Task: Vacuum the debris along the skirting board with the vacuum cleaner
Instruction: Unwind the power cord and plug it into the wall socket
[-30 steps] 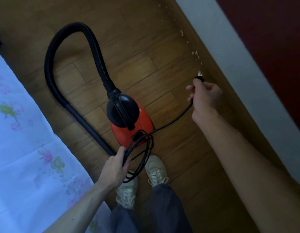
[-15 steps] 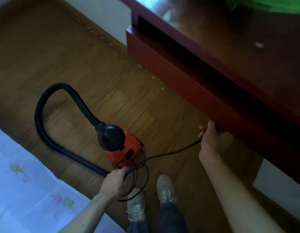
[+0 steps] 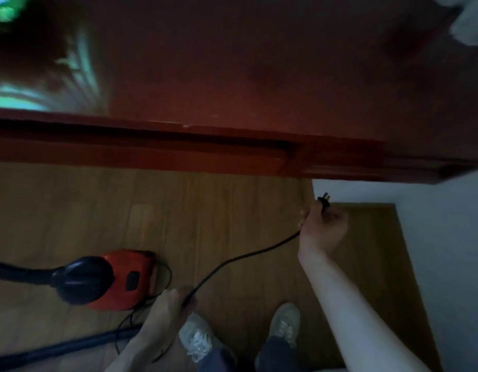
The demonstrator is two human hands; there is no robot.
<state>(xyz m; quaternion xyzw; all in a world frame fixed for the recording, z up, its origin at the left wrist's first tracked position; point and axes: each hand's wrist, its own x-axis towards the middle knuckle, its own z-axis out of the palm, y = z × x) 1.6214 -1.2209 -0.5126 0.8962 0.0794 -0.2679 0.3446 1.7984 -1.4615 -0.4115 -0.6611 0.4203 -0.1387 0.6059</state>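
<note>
The right hand (image 3: 322, 226) reaches out to the far right, its fingers curled round the plug (image 3: 323, 200), whose prongs point up and away towards the white wall (image 3: 447, 251). It looks held that way so it can go straight into a socket, though no socket shows here.

From that hand the black cord (image 3: 245, 255) sags down and left to the left hand (image 3: 173, 304), which grips it near the person's body. I judge this hand is feeding out and steadying the slack so the cord does not tangle. Loose loops of it lie just beside the rear of the machine.

The vacuum cleaner (image 3: 119, 277), red with a black dome, sits on the wooden floor (image 3: 71, 210) at the near left, just left of the left hand. Its hose (image 3: 17, 272) runs off the left edge and passes again along the near left. The nozzle is out of view.

A red-brown surface (image 3: 259, 76) overhangs the far side of the floor, with blurred green and pale shapes at its far corners. The person's shoes (image 3: 197, 342) stand near, between the two arms.

No debris or skirting board can be made out in this blurred view, so cleaning appears not yet begun.

The only container is the vacuum's closed body, and its contents are hidden.
</note>
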